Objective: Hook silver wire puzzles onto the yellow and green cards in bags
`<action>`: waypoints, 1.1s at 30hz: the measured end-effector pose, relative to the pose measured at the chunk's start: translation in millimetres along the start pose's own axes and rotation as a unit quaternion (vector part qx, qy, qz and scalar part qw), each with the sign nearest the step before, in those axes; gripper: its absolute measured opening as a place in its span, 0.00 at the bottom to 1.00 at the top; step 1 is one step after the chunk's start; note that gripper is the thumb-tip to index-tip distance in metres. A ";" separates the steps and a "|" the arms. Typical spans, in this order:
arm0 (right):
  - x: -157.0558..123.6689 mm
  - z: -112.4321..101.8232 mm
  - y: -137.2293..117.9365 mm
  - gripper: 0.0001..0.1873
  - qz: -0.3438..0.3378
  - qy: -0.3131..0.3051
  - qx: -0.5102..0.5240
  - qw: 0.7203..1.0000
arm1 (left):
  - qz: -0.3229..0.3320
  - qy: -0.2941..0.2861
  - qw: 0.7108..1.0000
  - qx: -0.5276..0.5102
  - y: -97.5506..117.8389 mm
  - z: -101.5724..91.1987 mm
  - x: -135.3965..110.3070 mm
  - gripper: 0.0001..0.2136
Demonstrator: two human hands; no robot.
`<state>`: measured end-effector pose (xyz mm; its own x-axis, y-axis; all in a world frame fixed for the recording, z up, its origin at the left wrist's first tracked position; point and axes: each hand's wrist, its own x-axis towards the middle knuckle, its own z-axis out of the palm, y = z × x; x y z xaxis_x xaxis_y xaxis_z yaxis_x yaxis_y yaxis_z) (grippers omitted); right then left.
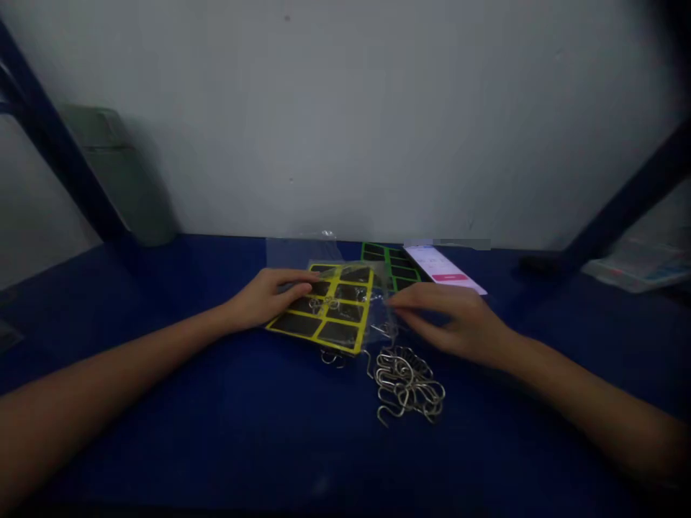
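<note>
My left hand (264,296) is closed on the left edge of a black label sheet with a yellow grid (345,311), tilted above the blue table. Clear plastic film covers part of the sheet, and a few small metal S-hooks (324,305) show on or under it; I cannot tell which. My right hand (458,316) pinches the right side of a clear plastic bag (382,309) between thumb and fingers. Just below that hand lies a tangled pile of silver S-hooks (407,385). One or two more hooks (332,358) poke out by the sheet's lower edge.
Behind the sheet are a flat clear bag (296,250), a green-gridded black sheet (396,262) and a lit phone (445,267). A green bottle-like container (127,176) stands back left. Blue posts (620,191) flank the table (270,439), and a plastic-wrapped item (642,266) lies right.
</note>
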<state>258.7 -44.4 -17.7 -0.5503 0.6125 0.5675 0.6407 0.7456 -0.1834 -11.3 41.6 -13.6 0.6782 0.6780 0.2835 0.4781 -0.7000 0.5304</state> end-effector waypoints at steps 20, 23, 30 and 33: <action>-3.2 -2.9 16.3 0.17 0.194 -0.131 0.065 0.970 | -0.025 0.010 0.999 0.033 -2.3 1.5 0.6 0.15; -2.9 -0.8 15.9 0.16 0.203 -0.116 0.064 0.970 | -0.021 0.011 0.999 0.035 -2.9 0.9 -0.3 0.15; -7.5 -1.5 21.0 0.20 0.259 -0.087 -0.036 0.961 | -0.012 0.005 0.999 0.039 -3.9 1.4 -0.8 0.15; -9.4 -2.0 20.8 0.20 0.220 -0.085 -0.050 0.970 | -0.015 0.002 0.999 0.042 -3.7 1.2 -0.7 0.15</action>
<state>278.3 -35.2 -25.2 -0.2864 0.9069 0.3092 0.8781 0.3775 -0.2939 -12.8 43.5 -16.7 0.6603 0.7001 0.2718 0.5434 -0.6952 0.4705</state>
